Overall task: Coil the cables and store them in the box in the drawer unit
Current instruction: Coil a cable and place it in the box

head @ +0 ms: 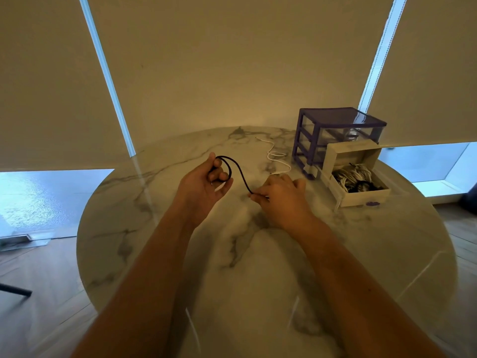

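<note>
Two hands share the dark cable [238, 171]: our left hand [206, 182] curls round its loops; our right hand [280, 196] pinches the tail; slack there could spring the coil open.

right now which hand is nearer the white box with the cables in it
Right. The right hand is just left of the white box; the left hand is farther left, holding the dark cable.

Both forearms reach forward, left hand [206, 180] palm-up with curled fingers, right hand [277, 196] pinching
</note>
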